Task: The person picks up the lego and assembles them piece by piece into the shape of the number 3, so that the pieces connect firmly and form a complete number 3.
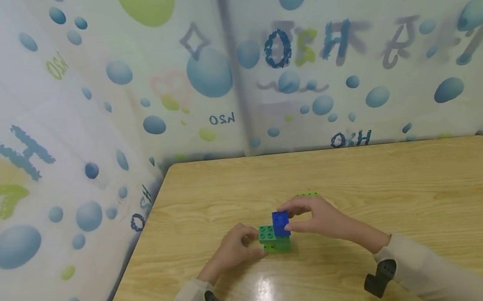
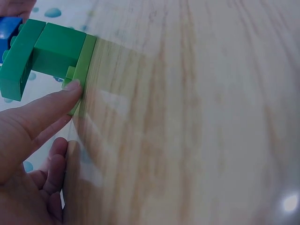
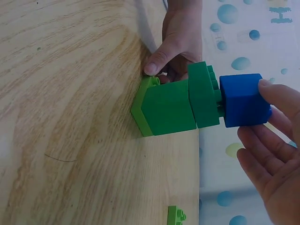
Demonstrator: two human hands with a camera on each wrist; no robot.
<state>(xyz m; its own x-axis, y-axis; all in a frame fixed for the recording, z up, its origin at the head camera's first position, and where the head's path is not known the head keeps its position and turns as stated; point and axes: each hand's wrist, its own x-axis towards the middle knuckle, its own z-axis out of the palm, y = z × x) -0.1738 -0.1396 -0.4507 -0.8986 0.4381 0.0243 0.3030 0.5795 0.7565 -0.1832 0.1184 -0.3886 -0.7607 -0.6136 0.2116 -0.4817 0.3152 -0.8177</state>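
My right hand [image 1: 321,218] pinches a square blue brick [image 3: 243,101] between thumb and fingers. The blue brick is right at the studs of a dark green brick [image 3: 201,96], with a narrow strip of studs showing between them. Below that, a taller green block [image 3: 168,108] stands on a thin light green brick [image 3: 140,112] flat on the table. At the stack's left side, my left hand [image 1: 236,246] grips the light green brick's end, its thumb pressing on the edge. The dark green brick overhangs toward the left hand.
Another light green brick [image 1: 306,194] lies behind the right hand, partly hidden by it. The wooden table [image 1: 405,176] meets a patterned curtain [image 1: 264,118] along its back edge, with more of it on the left.
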